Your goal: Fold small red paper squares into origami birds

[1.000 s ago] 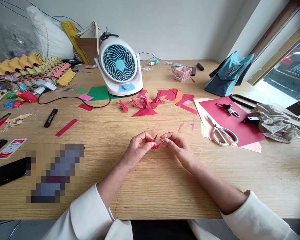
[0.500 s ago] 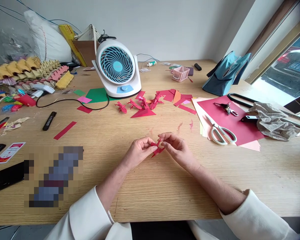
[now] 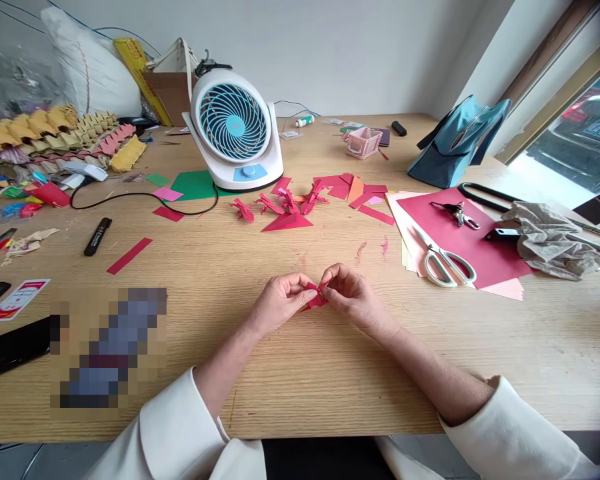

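Between my two hands is a small folded red paper piece (image 3: 317, 301), its points sticking out below the fingers. My left hand (image 3: 283, 299) pinches its left side with thumb and forefinger. On the other side, my right hand (image 3: 350, 295) pinches the paper near its top, fingertips close to those of the left. The fingers cover much of the folds. Beyond the hands lies a group of folded red paper figures (image 3: 287, 203), with a larger red folded triangle (image 3: 289, 222) in front of them.
A white fan (image 3: 235, 133) stands behind the figures. White-handled scissors (image 3: 443, 260) rest on red paper sheets (image 3: 500, 257) at right, near a blue bag (image 3: 457, 143). A black marker (image 3: 99, 237) and a red strip (image 3: 129, 256) lie left. Scraps (image 3: 375, 213) are scattered at the back.
My right fingertips have come down and closed onto the paper, nearer the left fingers. The upright red point seen between the hands before is now mostly covered. The view has shifted slightly.
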The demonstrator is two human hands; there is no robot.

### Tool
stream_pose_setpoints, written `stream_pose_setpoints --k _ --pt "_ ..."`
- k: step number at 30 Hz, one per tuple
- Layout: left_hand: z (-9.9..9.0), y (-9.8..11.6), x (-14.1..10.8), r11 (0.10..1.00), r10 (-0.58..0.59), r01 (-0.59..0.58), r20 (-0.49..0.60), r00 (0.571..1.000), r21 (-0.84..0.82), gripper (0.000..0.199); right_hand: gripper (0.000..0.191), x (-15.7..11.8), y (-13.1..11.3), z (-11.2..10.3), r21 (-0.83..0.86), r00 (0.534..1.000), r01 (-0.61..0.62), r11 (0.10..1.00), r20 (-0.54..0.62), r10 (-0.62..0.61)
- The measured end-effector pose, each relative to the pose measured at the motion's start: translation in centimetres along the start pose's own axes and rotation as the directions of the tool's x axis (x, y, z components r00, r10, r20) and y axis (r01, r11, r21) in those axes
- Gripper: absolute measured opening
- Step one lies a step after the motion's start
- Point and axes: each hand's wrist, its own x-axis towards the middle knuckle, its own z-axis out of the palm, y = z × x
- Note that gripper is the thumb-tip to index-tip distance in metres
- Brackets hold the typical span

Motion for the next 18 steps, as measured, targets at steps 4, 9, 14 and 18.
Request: stream_pose_setpoints --k 4,9,14,18 --pt "0.1 -0.1 0.0 1.0 0.011 -0.011 -0.001 1.0 0.011 0.023 0.017 -0.1 0.2 -0.1 -0.09 0.999 0.011 0.996 0.038 -0.008" --pt "0.1 -0.1 -0.1 1.0 -0.007 0.007 0.016 1.0 -0.03 0.022 0.01 -0.4 -0.6 0.1 -0.19 0.999 0.046 0.981 0.031 -0.041" --pt "0.1 -0.2 -0.1 1.0 0.001 -0.001 0.0 1.0 -0.017 0.022 0.007 -0.6 -1.6 0.1 -0.378 0.991 0.13 0.917 0.019 -0.132" --pt "0.1 -0.4 0.0 1.0 0.008 -0.008 -0.015 1.0 -0.01 0.024 0.008 -0.7 -1.9 0.2 -0.477 0.973 0.22 0.851 0.042 -0.227"
